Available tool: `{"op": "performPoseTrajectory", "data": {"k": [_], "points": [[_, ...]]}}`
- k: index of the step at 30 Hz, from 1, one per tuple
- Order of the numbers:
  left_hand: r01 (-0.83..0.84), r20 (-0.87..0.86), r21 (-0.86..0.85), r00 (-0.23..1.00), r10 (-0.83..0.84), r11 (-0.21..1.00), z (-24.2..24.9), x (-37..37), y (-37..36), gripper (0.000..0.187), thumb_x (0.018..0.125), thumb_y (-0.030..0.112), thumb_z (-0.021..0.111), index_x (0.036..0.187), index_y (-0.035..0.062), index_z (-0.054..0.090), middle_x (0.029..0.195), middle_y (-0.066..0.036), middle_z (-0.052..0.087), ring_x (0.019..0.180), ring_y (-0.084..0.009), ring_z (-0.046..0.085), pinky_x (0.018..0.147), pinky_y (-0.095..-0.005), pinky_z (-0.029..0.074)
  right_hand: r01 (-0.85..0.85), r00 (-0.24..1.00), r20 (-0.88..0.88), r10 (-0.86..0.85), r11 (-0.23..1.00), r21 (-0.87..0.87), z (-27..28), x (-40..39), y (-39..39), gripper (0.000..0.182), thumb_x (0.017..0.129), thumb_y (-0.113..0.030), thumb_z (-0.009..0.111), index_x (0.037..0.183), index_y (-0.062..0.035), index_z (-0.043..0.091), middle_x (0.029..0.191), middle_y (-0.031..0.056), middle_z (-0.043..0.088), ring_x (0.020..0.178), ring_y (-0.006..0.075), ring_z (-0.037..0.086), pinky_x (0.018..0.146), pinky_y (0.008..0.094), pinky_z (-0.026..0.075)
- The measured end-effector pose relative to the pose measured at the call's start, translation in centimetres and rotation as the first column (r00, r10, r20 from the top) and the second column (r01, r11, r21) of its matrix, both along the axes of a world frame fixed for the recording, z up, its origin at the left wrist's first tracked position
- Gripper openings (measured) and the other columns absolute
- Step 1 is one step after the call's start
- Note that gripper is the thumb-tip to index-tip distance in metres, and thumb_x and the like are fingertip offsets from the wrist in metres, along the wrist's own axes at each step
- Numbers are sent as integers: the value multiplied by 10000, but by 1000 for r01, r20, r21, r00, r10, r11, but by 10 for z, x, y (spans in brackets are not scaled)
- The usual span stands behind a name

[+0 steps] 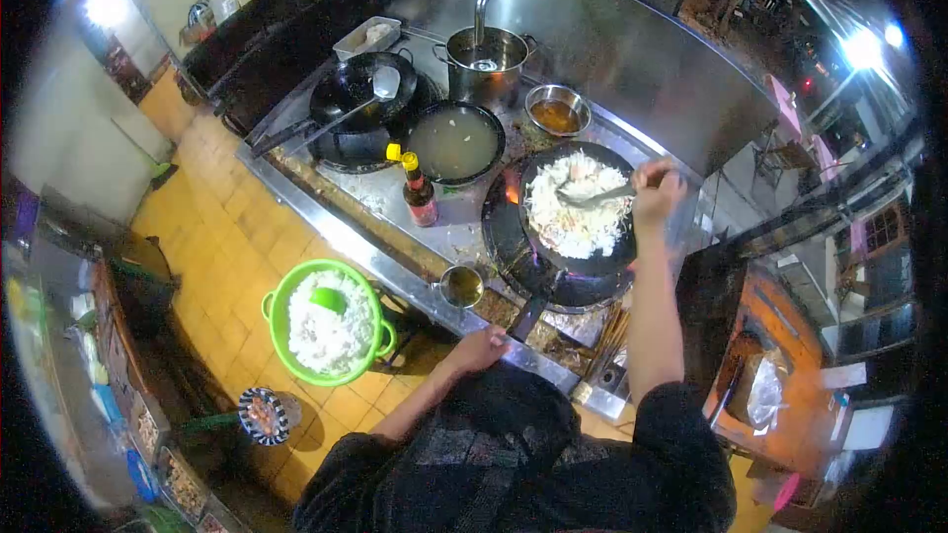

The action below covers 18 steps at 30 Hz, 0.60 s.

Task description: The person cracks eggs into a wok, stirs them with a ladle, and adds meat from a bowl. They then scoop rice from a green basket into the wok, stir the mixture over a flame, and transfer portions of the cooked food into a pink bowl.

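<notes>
A black wok sits over a lit burner, heaped with white rice mixed with small bits. My right hand is closed around the handle of a metal spatula, whose head is partly buried in the rice. At the near edge of the stove, my left hand is closed at the end of the wok's handle. Left of this wok stands a dark sauce bottle with a yellow cap. A small metal cup of liquid rests near the stove's front edge.
Behind are a pan of cloudy liquid, a steel pot under a tap, and a bowl of brown liquid. Another wok holds a turner. A green basket of rice stands to the left.
</notes>
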<state>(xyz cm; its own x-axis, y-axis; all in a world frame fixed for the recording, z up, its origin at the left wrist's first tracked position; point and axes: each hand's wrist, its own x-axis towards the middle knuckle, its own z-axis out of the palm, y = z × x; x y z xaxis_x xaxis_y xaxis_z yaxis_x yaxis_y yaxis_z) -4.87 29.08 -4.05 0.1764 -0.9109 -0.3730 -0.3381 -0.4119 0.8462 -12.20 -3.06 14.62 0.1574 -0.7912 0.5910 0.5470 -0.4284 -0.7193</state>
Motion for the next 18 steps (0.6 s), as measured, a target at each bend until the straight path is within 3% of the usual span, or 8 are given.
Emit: {"op": "performPoseTrajectory", "data": {"k": [3, 4, 7, 8, 11, 13, 17, 18], "points": [[-22, -62, -113, 998, 15, 993, -21, 1, 3, 446, 781, 362, 572, 1063, 29, 480, 903, -168, 614, 852, -325, 587, 737, -390, 451, -171, 985, -7, 171, 985, -5, 29, -5, -4, 371, 817, -380, 524, 734, -29, 433, 554, 55, 431, 427, 115, 401, 389, 233, 334], [75, 123, -181, 991, -53, 981, -28, 3, 1, 439, 781, 363, 567, 1056, 31, 485, 900, -168, 614, 856, -334, 582, 737, -395, 450, -206, 971, 100, 216, 973, -101, 35, -6, 6, 348, 823, -356, 519, 738, -29, 436, 564, 54, 430, 430, 114, 390, 400, 237, 333], [-10, 57, -81, 998, 15, 997, -12, 6, 2, 447, 779, 375, 566, 1054, 32, 488, 907, -169, 612, 863, -333, 580, 738, -395, 450, -46, 986, 155, 64, 992, -121, -19, 14, -15, 281, 833, -301, 460, 727, -43, 434, 560, 63, 417, 425, 115, 372, 395, 227, 295], [0, 50, -53, 999, 2, 999, -10, 6, 1, 446, 778, 379, 566, 1050, 32, 496, 919, -177, 608, 874, -331, 576, 744, -394, 451, -114, 993, -22, 113, 991, -74, 1, 7, -17, 318, 823, -349, 484, 737, -46, 443, 558, 57, 412, 428, 110, 373, 397, 232, 305], [0, 51, -119, 999, 6, 993, -31, 5, 2, 436, 779, 385, 559, 1041, 40, 508, 917, -181, 604, 870, -335, 573, 738, -395, 453, -38, 997, -63, 35, 998, -51, 38, 3, -7, 308, 833, -337, 466, 717, -54, 430, 556, 45, 407, 435, 112, 378, 404, 236, 311], [-14, 57, -101, 998, 20, 995, -9, 8, -7, 452, 779, 388, 561, 1055, 36, 498, 904, -178, 605, 861, -335, 575, 731, -397, 453, -143, 990, -12, 143, 975, -170, 12, 0, -20, 266, 838, -287, 433, 697, -63, 419, 550, 36, 405, 442, 114, 382, 407, 243, 313], [66, 153, -28, 986, -61, 997, -19, -1, -9, 539, 774, 409, 567, 1116, 11, 444, 876, -175, 609, 840, -332, 581, 715, -403, 453, -21, 979, -203, -16, 984, -176, -4, 1, -28, 295, 840, -322, 451, 695, -67, 423, 543, 35, 408, 441, 108, 379, 404, 240, 306], [35, 127, -36, 991, -30, 999, -1, -3, -9, 593, 766, 432, 570, 1118, -19, 414, 862, -177, 611, 832, -329, 584, 711, -398, 454, 248, 887, -255, -384, 864, -438, 22, 2, -6, 261, 835, -256, 457, 674, -52, 435, 530, 25, 417, 431, 90, 373, 387, 225, 299]]}}
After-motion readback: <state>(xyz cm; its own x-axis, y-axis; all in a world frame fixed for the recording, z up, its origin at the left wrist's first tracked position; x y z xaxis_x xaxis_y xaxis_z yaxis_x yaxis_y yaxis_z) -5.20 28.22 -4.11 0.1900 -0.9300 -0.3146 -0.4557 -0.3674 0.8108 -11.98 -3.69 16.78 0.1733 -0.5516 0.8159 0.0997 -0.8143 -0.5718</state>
